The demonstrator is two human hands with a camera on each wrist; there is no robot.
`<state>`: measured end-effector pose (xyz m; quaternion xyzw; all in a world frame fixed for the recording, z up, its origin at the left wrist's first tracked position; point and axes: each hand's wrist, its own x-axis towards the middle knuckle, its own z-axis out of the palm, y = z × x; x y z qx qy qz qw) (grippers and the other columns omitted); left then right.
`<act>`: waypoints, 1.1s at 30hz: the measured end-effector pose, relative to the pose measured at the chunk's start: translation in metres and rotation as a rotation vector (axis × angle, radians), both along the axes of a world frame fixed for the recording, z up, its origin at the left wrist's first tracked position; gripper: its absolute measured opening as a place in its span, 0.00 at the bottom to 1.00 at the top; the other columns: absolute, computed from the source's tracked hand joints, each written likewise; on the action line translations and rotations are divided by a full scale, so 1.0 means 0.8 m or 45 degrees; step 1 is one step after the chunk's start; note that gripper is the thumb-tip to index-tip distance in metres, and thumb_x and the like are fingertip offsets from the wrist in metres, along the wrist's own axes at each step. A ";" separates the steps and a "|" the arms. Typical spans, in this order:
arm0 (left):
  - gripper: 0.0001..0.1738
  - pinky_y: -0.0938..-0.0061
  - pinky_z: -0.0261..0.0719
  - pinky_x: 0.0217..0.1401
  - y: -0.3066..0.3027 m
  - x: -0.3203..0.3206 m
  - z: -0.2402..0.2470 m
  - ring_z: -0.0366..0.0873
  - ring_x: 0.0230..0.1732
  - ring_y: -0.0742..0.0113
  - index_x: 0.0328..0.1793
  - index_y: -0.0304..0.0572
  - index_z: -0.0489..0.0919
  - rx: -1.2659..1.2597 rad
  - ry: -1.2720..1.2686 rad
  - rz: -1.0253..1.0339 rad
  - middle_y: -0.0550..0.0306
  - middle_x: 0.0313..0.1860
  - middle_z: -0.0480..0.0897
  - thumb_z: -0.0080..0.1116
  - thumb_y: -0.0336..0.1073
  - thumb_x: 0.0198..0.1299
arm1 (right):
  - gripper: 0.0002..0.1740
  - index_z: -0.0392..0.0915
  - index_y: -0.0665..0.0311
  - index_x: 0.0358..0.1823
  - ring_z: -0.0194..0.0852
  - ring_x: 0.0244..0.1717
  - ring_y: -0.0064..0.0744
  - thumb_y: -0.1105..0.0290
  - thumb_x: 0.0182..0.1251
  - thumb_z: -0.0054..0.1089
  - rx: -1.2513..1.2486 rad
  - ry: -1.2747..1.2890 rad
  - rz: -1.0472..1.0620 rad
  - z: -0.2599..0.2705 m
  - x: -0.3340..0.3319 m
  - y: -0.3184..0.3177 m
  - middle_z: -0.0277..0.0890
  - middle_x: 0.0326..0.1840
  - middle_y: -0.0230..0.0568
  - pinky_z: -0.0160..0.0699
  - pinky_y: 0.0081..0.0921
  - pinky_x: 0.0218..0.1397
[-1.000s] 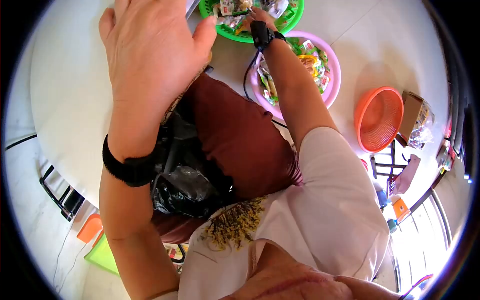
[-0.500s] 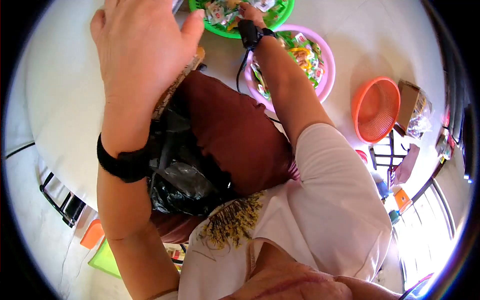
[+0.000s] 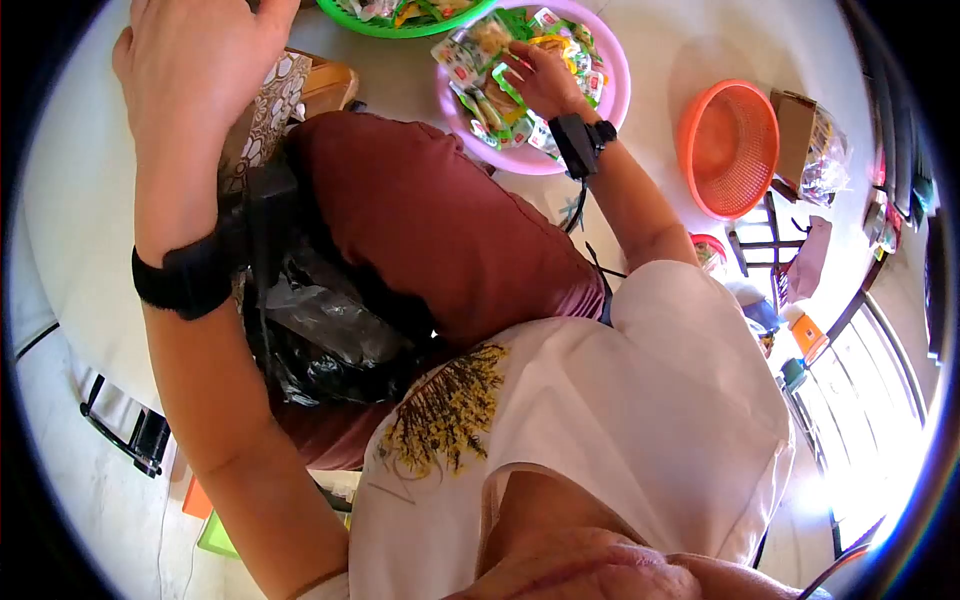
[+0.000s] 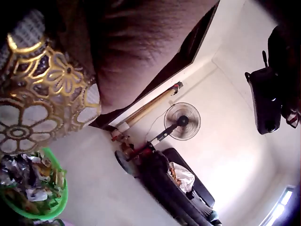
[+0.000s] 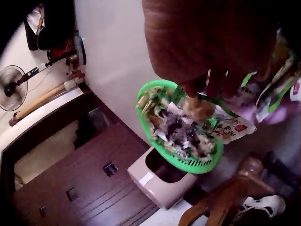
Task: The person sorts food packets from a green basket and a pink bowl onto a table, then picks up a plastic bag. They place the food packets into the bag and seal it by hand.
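Observation:
My right hand (image 3: pixel 545 82) is over the lilac basin (image 3: pixel 620 95), its fingers pinching a clear snack packet (image 3: pixel 470 50) with a printed label. In the right wrist view the packet (image 5: pixel 235 128) hangs below the fingertips, overlapping the green basket (image 5: pixel 188 165). Many similar packets (image 3: pixel 510 125) in green and white wrappers fill the basin. The left hand (image 3: pixel 200 75) is back up at the top left, thumb straight and spread, with its other fingertips mostly cut off by the frame. Near it stands a gold flower-patterned piece (image 4: pixel 44 101).
Beyond the basin, the green basket (image 3: pixel 405 28) holds more packets. An orange colander (image 3: pixel 728 150) and a cardboard box (image 3: pixel 795 140) stand to the right. A black plastic bag (image 3: pixel 330 320) lies by the maroon-clad leg (image 3: pixel 430 220). Beside that leg is a brown wooden piece (image 3: pixel 330 85).
My right hand has moved from the green basket to above the lilac basin, carrying a packet. The view has shifted; the left hand keeps its pose but appears farther left and higher.

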<state>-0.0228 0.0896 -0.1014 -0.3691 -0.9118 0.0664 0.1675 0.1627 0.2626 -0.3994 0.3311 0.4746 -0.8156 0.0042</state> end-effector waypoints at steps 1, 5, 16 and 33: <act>0.32 0.53 0.56 0.65 0.000 -0.001 0.000 0.58 0.65 0.42 0.60 0.43 0.66 0.013 -0.004 -0.015 0.39 0.64 0.63 0.60 0.33 0.44 | 0.20 0.64 0.68 0.57 0.62 0.59 0.33 0.66 0.67 0.46 -0.104 -0.062 -0.074 0.009 0.009 -0.002 0.69 0.50 0.41 0.65 0.32 0.60; 0.32 0.55 0.56 0.66 -0.004 -0.008 0.000 0.58 0.66 0.44 0.60 0.41 0.66 -0.016 0.002 -0.028 0.39 0.64 0.63 0.59 0.33 0.45 | 0.24 0.65 0.71 0.54 0.64 0.57 0.40 0.69 0.57 0.55 0.329 -0.262 -0.128 0.022 0.060 0.021 0.67 0.53 0.45 0.66 0.35 0.57; 0.30 0.55 0.59 0.65 -0.013 -0.033 -0.018 0.60 0.66 0.48 0.62 0.51 0.66 0.009 0.095 -0.154 0.46 0.65 0.64 0.57 0.41 0.50 | 0.25 0.70 0.74 0.47 0.77 0.32 0.35 0.63 0.52 0.60 0.103 -0.905 -0.731 -0.150 0.236 0.064 0.77 0.36 0.45 0.76 0.30 0.32; 0.30 0.57 0.62 0.64 -0.013 -0.032 -0.007 0.61 0.65 0.53 0.65 0.56 0.65 0.203 0.232 -0.283 0.50 0.66 0.64 0.56 0.47 0.55 | 0.12 0.70 0.64 0.41 0.70 0.24 0.24 0.72 0.54 0.56 -0.436 -0.712 -0.503 -0.130 0.270 0.037 0.72 0.31 0.33 0.72 0.16 0.23</act>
